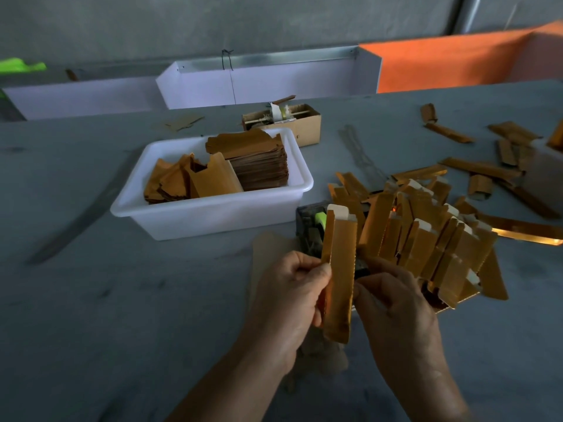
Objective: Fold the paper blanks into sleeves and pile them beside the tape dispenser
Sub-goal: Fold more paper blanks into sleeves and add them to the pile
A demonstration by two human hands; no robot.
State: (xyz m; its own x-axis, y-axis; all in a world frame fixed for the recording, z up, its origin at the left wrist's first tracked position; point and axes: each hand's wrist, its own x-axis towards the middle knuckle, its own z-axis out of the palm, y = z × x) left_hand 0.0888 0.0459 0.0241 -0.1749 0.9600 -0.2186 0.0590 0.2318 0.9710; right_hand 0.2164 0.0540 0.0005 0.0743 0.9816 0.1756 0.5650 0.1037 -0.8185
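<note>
Your left hand and right hand both pinch one upright gold folded paper sleeve, fingers curled on its edges, just before the dark tape dispenser.

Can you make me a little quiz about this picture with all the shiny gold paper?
1. True or false: both hands hold the same long gold paper sleeve.
2. What holds the stack of flat brown paper blanks? A) the brown cardboard box B) the white plastic tub C) an orange bag
3. Fill in: the pile of folded gold sleeves lies to the ____ of the dark tape dispenser with the green roll.

Key
1. True: the left hand and right hand pinch its two long edges.
2. B
3. right
</note>
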